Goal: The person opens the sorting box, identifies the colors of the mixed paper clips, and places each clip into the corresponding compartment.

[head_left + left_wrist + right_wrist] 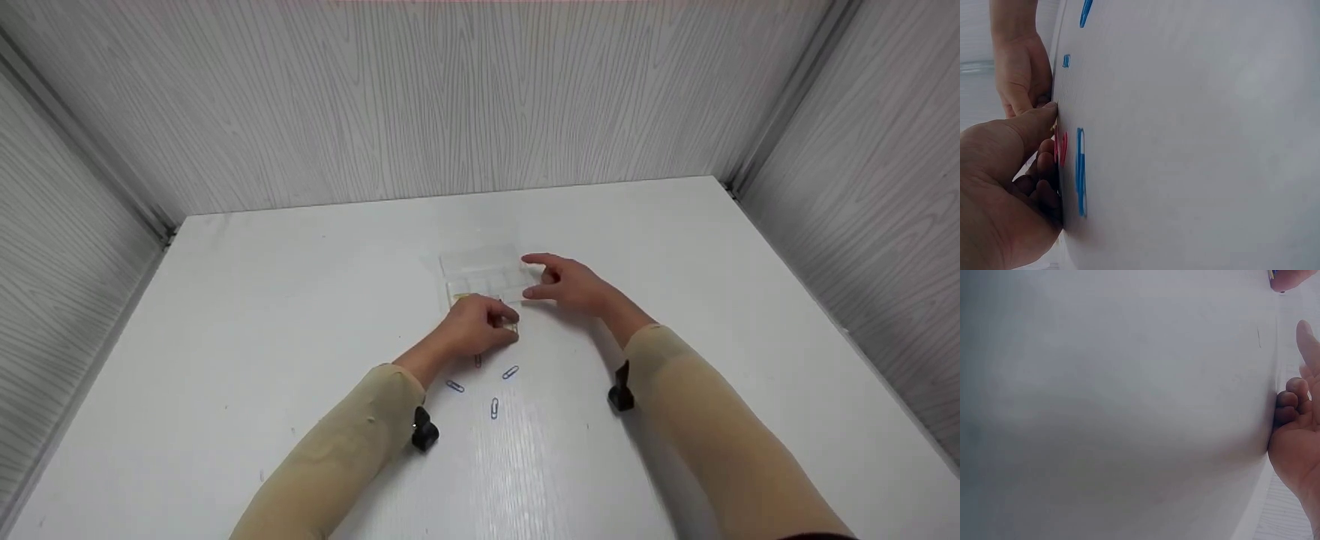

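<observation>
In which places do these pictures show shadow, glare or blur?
Head view: glare on the near table, soft shadow beside the right sleeve; left wrist view: pale glare upper right, blue clip fairly clear; right wrist view: table hazy, darkest at left edge.

- No text, label, brand, number or sign can be read — not in the head view, nor in either wrist view.
</observation>
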A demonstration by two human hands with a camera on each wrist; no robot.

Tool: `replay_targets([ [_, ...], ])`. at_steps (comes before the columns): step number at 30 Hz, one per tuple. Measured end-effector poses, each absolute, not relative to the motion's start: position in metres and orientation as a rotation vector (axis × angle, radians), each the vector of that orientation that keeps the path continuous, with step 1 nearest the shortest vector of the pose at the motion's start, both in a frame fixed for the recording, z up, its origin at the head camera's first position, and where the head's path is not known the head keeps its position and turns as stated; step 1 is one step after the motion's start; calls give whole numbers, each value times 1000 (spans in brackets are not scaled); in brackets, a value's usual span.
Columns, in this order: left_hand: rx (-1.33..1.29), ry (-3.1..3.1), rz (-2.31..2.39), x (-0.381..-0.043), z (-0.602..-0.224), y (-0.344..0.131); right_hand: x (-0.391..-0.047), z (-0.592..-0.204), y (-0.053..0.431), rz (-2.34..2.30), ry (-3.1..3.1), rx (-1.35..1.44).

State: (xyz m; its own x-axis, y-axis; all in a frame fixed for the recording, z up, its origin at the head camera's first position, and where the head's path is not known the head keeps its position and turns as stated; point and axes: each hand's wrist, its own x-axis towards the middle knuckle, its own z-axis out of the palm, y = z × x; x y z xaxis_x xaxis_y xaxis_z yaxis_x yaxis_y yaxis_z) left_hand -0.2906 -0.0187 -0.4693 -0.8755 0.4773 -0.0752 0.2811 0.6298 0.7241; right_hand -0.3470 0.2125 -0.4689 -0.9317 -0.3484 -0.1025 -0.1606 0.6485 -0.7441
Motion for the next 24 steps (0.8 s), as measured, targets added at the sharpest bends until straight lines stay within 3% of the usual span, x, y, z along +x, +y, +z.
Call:
replay_targets([
  [24, 651, 2530, 1165, -289, -466, -18, -344, -464, 218, -1150, 2624, -409],
])
